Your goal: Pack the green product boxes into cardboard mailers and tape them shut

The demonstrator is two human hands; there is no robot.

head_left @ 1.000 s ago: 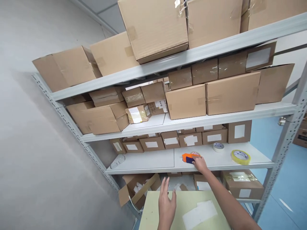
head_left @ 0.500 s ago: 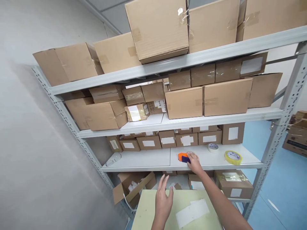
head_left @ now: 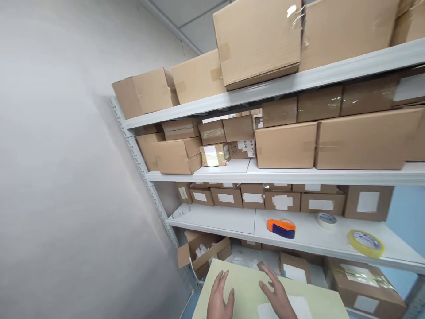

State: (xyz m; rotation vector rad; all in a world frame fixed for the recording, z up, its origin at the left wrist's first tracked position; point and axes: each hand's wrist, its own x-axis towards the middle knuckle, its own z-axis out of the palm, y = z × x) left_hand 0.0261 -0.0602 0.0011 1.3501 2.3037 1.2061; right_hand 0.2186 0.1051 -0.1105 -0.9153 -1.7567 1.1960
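My left hand (head_left: pixel 220 297) is held over the pale green tabletop (head_left: pixel 242 274), fingers apart and nothing in it. To its right, my right hand (head_left: pixel 276 292) also hovers there, empty, with its thumb away from the fingers. White paper sheets (head_left: pixel 300 305) lie on the tabletop, partly covered by the right hand and forearm. On the shelf beyond, the orange and dark blue tape dispenser (head_left: pixel 281 228) lies by itself, with no hand touching it. Right of it are a white tape roll (head_left: pixel 326 220) and a yellow tape roll (head_left: pixel 365 243).
A metal rack (head_left: pixel 212 230) holds several cardboard boxes (head_left: pixel 286 145) on its shelves. Clear glasses (head_left: pixel 181 212) lie at the shelf's left end. Below, an open carton (head_left: pixel 207 254) with white scraps stands left of the table. A grey wall (head_left: pixel 66 177) bounds the left side.
My right hand has let go of the tape dispenser on the shelf and come back over the tabletop. The view has turned left, so the rack appears further right.
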